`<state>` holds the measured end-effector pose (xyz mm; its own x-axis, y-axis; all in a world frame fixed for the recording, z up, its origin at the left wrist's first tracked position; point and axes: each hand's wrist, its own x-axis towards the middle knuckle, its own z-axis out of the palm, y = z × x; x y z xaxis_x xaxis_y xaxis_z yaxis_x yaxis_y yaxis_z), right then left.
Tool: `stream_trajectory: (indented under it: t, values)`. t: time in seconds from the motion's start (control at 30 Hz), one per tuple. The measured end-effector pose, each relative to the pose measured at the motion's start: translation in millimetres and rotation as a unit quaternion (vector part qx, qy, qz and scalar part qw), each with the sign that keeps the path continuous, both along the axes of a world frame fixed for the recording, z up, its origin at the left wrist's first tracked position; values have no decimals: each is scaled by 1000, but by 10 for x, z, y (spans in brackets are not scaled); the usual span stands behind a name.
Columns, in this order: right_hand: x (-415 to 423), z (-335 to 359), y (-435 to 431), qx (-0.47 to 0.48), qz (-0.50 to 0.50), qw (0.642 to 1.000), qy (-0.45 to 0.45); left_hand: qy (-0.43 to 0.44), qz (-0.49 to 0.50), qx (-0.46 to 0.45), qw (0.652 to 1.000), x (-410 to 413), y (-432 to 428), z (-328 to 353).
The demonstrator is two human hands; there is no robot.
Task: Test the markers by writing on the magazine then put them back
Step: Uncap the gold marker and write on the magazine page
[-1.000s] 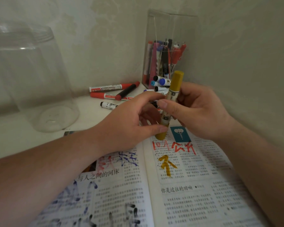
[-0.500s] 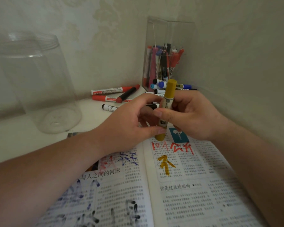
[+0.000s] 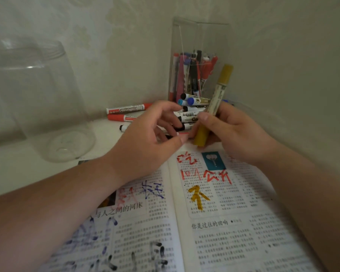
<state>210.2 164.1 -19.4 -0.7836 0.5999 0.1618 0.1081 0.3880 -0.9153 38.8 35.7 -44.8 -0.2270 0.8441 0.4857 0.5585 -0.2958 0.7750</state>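
Observation:
My right hand (image 3: 238,132) grips a mustard-yellow marker (image 3: 216,101), capped at both ends and tilted, its upper end leaning right. My left hand (image 3: 147,142) hovers just left of the marker's lower cap with fingers loosely curled, holding nothing. Below both hands lies the open magazine (image 3: 214,222), marked with red, blue, black and yellow strokes. A pile of loose markers (image 3: 190,112) lies behind my hands. The clear square holder (image 3: 200,36) stands in the corner with several markers inside.
A large clear plastic jar (image 3: 37,99) stands at the left on the white table. Two red markers (image 3: 126,112) lie by the back wall. Walls close in behind and on the right.
My left hand has let go of the yellow marker's lower cap and drawn slightly left. The right hand tilted the marker so its top leans right. The view moved closer.

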Motion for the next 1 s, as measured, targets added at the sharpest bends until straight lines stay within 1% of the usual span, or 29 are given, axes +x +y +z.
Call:
stream_trajectory:
  t: [0.1,0.2,0.23,0.3,0.37,0.43,0.5,0.6,0.7,0.87,1.0]
  values:
    - [25,81,-47,42,22,998,-33,17,65,71,995,-8,3,34]
    - [57,86,-57,65,72,991,-92,100,120,117,981,-14,-15,83]
    - [58,77,-52,60,85,989,-102,138,123,118,976,-12,-20,98]
    - [64,67,-35,38,107,989,-91,218,109,82,966,15,-21,114]
    - [91,73,-7,20,114,992,-54,282,82,40,955,31,-8,96]
    - [124,80,43,-7,99,995,1,304,63,16,950,24,1,78]
    - [144,80,95,-45,85,994,58,305,64,-5,950,39,2,82]
    - [103,59,78,-120,62,982,134,275,62,-60,958,127,-15,88]
    - [-1,3,-2,-159,53,970,177,237,47,-115,964,186,-34,62]
    - [-47,-10,-57,-131,41,974,182,177,23,-126,976,127,-32,57]
    - [-30,1,-56,-121,34,979,162,169,16,-128,977,100,-29,55]
